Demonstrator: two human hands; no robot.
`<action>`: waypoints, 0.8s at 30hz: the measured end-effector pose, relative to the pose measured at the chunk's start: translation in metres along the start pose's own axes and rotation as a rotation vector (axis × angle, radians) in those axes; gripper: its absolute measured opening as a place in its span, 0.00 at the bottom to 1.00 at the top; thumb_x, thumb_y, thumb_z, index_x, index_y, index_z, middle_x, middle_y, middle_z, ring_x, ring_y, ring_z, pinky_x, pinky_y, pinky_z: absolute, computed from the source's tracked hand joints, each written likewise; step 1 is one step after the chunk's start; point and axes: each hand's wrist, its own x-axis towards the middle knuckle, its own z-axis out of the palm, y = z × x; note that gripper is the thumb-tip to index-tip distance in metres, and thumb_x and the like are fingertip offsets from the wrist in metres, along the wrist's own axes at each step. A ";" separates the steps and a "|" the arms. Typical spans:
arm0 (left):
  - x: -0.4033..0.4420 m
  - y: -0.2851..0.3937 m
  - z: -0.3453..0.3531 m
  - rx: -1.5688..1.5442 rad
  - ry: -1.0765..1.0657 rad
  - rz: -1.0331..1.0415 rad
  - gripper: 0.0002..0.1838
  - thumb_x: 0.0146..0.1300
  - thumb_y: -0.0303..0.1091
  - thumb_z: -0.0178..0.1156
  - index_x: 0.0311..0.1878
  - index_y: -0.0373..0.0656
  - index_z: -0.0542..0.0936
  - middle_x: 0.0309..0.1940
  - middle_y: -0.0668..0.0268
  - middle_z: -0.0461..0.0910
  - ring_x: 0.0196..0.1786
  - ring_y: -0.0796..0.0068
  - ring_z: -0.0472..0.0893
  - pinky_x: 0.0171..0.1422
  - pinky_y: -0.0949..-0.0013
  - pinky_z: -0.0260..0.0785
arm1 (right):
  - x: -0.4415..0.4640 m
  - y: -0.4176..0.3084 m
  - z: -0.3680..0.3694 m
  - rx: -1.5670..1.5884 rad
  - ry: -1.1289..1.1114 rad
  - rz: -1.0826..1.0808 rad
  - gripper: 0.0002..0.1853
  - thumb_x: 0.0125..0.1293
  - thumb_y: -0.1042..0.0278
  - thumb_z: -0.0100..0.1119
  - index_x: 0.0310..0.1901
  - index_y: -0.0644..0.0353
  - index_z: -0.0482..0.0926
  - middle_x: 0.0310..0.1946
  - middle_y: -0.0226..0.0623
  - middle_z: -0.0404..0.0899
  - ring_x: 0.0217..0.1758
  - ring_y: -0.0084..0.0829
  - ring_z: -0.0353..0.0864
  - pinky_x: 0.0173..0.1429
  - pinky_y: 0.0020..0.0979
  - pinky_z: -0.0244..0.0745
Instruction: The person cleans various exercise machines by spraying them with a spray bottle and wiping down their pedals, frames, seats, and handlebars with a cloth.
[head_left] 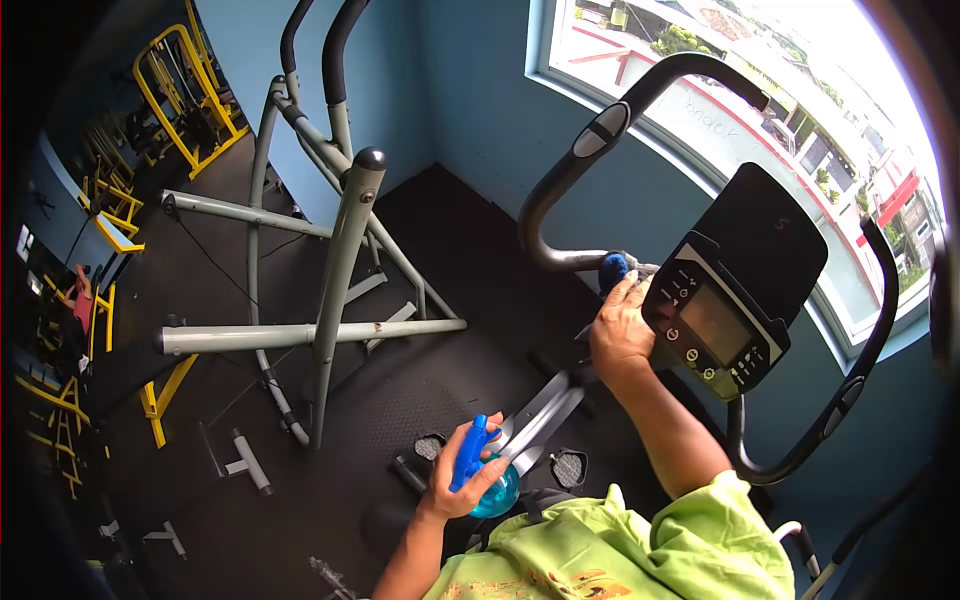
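Single head cam, wide, tilted; looks forward and down over shirt (600, 555), close on console (714, 322), floor (390, 420) below.

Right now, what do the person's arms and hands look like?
The left hand and right hand wear no gloves, and no watch shows. The right sleeve is lime green and leaves the forearm bare; the left sleeve can't be made out.

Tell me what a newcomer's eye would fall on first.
Probably the bright window at upper right, then the lime shirt at the bottom. Next, the blue bottle in the left grip, low centre, and the blue cloth at the right grip, beside the console.
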 end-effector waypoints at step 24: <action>-0.003 0.010 -0.033 0.002 -0.031 0.024 0.27 0.59 0.31 0.68 0.61 0.37 0.72 0.61 0.53 0.77 0.43 0.77 0.82 0.50 0.73 0.75 | 0.093 -0.098 -0.082 2.127 0.493 0.237 0.28 0.63 0.60 0.70 0.54 0.70 0.67 0.44 0.43 0.79 0.46 0.33 0.79 0.54 0.34 0.73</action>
